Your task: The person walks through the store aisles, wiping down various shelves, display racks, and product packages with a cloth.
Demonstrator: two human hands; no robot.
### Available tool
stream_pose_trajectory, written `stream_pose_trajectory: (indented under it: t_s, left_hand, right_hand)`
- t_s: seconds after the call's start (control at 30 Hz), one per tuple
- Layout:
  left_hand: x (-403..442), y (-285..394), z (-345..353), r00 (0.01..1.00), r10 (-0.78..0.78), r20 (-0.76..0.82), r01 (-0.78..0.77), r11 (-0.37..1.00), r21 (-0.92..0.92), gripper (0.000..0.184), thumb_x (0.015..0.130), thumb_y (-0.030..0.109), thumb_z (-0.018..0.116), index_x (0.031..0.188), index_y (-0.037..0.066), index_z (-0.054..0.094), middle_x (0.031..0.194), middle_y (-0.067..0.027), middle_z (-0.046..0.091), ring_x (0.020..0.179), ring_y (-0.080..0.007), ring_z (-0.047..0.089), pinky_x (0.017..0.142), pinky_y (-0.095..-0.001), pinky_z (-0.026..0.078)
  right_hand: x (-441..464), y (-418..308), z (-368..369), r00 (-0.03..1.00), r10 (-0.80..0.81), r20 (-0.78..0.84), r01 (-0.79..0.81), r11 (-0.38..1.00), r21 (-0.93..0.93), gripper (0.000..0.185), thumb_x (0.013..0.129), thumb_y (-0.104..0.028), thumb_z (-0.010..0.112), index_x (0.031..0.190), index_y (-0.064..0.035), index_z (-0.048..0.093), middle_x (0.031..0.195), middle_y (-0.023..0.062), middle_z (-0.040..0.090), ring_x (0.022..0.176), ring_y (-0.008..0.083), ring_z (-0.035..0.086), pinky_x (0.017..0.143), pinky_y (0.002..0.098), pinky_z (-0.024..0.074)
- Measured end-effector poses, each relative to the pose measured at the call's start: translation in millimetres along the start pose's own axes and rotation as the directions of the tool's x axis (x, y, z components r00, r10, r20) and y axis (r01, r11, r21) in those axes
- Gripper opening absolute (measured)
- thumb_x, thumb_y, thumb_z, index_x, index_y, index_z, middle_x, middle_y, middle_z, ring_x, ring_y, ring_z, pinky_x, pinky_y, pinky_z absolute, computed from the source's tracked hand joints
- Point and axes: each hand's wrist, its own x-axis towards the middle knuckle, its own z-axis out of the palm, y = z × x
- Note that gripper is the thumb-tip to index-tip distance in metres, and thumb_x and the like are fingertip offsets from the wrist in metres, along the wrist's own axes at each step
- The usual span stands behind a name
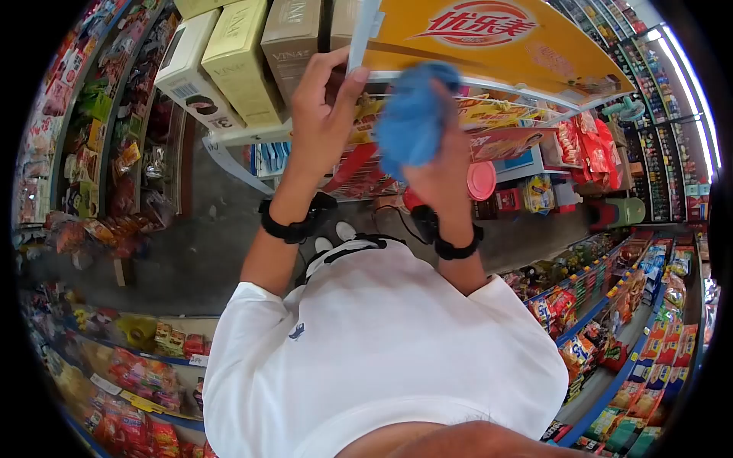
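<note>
My right hand (444,149) is closed round a crumpled blue cloth (416,118). Both are smeared by motion, just below the lower edge of a yellow sign board (489,34) with red lettering. My left hand (324,114) grips the white frame (359,46) at the board's left end, thumb on the near side, the other fingers partly hidden. Cream and brown cartons (238,61) stand upright to the left of that hand, on the top of the display rack.
Below the sign hang wire racks with packets. Red bags (599,153) and a pink round lid (481,181) lie to the right. Shelves of snack packets (145,374) run behind me on both sides. A green stool (630,211) stands at the right.
</note>
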Motion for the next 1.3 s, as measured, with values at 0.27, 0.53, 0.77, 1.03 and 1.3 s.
stream_pose_trajectory:
  t_s: [0.27,0.53,0.77,1.03,1.3]
  left_hand:
    - [5,9,-22,0.988,-0.109,0.113,0.117,0.991,-0.064,0.027,0.102,0.019,0.056,0.122,0.001,0.063,0.097,-0.0004,0.059,0.083,-0.0058,0.054,0.074,-0.0216,0.045]
    - [4,11,-18,0.989,-0.056,0.135,0.069,0.993,-0.092,0.030,0.103,0.022,0.054,0.124,0.002,0.062,0.101,0.0014,0.063,0.089,-0.0046,0.053,0.078,-0.0217,0.043]
    - [5,7,-14,0.988,-0.068,0.136,0.088,0.986,-0.142,0.026,0.099,0.014,0.059,0.121,0.000,0.061,0.100,-0.0010,0.063,0.088,-0.0067,0.055,0.078,-0.0227,0.046]
    - [5,15,-12,0.991,-0.088,0.101,0.100,0.988,-0.119,0.026,0.102,0.019,0.052,0.116,0.000,0.061,0.095,0.0000,0.061,0.083,-0.0058,0.052,0.074,-0.0209,0.043]
    - [10,20,-11,0.990,-0.106,0.091,0.116,0.987,-0.111,0.037,0.106,0.027,0.040,0.116,-0.001,0.061,0.097,-0.0016,0.059,0.083,-0.0070,0.049,0.075,-0.0213,0.040]
  right_hand:
    - [7,-8,15,0.998,0.023,0.053,-0.022,1.000,-0.017,0.082,0.070,-0.018,0.075,0.144,-0.0169,0.041,0.098,0.0251,0.068,0.085,0.0449,0.067,0.072,0.0487,0.0537]
    - [-6,28,-49,0.971,0.080,-0.225,-0.155,0.926,-0.344,0.078,0.074,-0.030,0.077,0.143,-0.0199,0.044,0.095,0.0203,0.070,0.084,0.0420,0.069,0.070,0.0490,0.0546]
    - [-17,53,-70,0.944,0.023,-0.329,-0.219,0.789,-0.574,0.080,0.075,-0.031,0.077,0.145,-0.0142,0.042,0.097,0.0202,0.070,0.084,0.0421,0.069,0.069,0.0487,0.0543]
    - [1,3,5,0.994,-0.105,0.021,0.106,0.992,-0.067,0.084,0.072,-0.020,0.075,0.145,-0.0130,0.036,0.088,0.0245,0.068,0.076,0.0454,0.067,0.064,0.0507,0.0536]
    - [7,-9,23,0.994,0.043,0.099,-0.035,0.996,-0.081,0.085,0.073,-0.023,0.076,0.145,-0.0133,0.032,0.095,0.0249,0.066,0.082,0.0454,0.066,0.068,0.0498,0.0531]
